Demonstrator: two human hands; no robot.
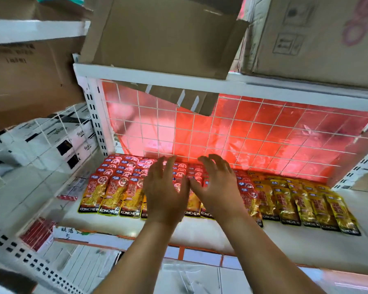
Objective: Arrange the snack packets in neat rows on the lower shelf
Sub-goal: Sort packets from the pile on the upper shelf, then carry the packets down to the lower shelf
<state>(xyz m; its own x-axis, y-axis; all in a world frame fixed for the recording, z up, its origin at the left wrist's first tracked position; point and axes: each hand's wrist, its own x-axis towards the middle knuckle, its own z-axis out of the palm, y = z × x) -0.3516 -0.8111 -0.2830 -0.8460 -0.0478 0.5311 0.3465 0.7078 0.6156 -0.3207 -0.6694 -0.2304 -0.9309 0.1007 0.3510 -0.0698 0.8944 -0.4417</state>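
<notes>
White lower shelf (221, 232), largely stocked: red snack packets (113, 194) in overlapping rows at left and centre, gold packets (302, 202) at right. Judged near complete; remains only to square centre rows. Left hand (166, 194), right hand (217, 187) over centre: fingers spread, gripping nothing; contact unclear.

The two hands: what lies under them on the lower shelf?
Under the left hand and right hand lie rows of red-topped snack packets on the white shelf. The packets right below the palms are covered, so their alignment is hidden.
</notes>
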